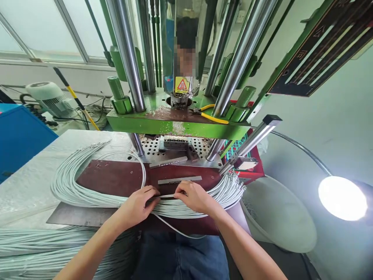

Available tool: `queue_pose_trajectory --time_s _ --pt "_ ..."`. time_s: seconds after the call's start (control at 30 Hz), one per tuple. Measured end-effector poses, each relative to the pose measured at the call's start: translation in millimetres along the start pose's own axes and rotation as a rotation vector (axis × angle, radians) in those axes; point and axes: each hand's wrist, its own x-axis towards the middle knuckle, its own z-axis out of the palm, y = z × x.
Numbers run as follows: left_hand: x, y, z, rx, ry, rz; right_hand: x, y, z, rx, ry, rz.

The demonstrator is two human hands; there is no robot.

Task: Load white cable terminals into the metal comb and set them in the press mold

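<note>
From the head cam, a white cable [167, 196] ran between both sets of fingers, the left hand [142, 202] and right hand [192, 193] each pinching it, as far as I could tell. Doing this well probably meant keeping that short stretch straight and clear of the cable bundle [180, 210] just nearer than the fingertips. Both hands were knuckles-up, fingers curled, pointing inward at each other.

Pale windows [40, 27] span the back left, and a lit lamp [342, 197] glows near the whitish right-hand wall [335, 132].
</note>
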Motion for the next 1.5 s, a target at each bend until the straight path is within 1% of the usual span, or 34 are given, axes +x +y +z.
queue_pose_trajectory --time_s 0.13,0.23,0.3,0.37,0.47,0.53,0.6,0.67,0.73,0.83,0.93,1.0,1.13,1.2,1.33,1.43,1.5 --pt "2.7 -7.2 -6.8 -0.020 -0.120 -0.071 5.4 -1.7 -3.7 0.045 0.024 0.044" --pt "7.4 -10.1 -16.1 -0.062 -0.233 -0.086 5.6 -1.5 -5.1 0.085 -0.017 0.044" --pt "9.8 -10.6 -20.9 -0.081 -0.276 -0.086 4.6 -1.2 -5.9 0.106 -0.044 0.053" --pt "11.1 -11.4 -22.8 -0.102 -0.278 -0.091 3.5 -1.6 -7.3 0.130 -0.056 0.068" --pt "11.5 -14.5 -20.8 -0.164 -0.254 -0.109 1.7 -4.4 -10.7 0.183 -0.085 0.081" --pt "11.6 -16.8 -18.4 -0.212 -0.242 -0.122 0.2 -7.1 -12.4 0.163 -0.110 0.060" --pt "12.1 -18.3 -17.1 -0.240 -0.236 -0.135 -1.1 -9.1 -11.7 0.096 -0.145 0.019" --pt "13.0 -19.0 -17.8 -0.272 -0.223 -0.161 -1.2 -9.7 -8.0 0.019 -0.162 -0.011" --pt "14.1 -19.4 -20.2 -0.317 -0.216 -0.205 0.2 -9.2 -1.9 -0.026 -0.153 -0.025" --pt "15.3 -20.3 -24.9 -0.368 -0.204 -0.267 4.4 -8.7 8.0 -0.036 -0.142 -0.027" --pt "15.0 -20.1 -27.7 -0.384 -0.187 -0.294 7.8 -10.3 14.8 -0.037 -0.158 -0.037" --pt "13.8 -18.6 -28.0 -0.380 -0.185 -0.291 8.7 -12.0 16.9 -0.085 -0.154 -0.079" --pt "11.4 -15.0 -27.0 -0.339 -0.206 -0.245 8.7 -17.3 16.6 -0.274 -0.155 -0.153" --pt "11.7 -14.0 -26.7 -0.307 -0.235 -0.211 8.8 -21.8 14.3 -0.327 -0.166 -0.139" --pt "15.7 -11.8 -28.3 -0.211 -0.312 -0.154 9.5 -32.1 6.2 -0.336 -0.176 -0.063" --pt "18.2 -10.2 -29.8 -0.149 -0.357 -0.149 9.3 -35.5 1.2 -0.329 -0.170 -0.047" --pt "17.8 -10.8 -28.9 -0.124 -0.361 -0.142 8.9 -34.2 0.8 -0.290 -0.154 -0.047"
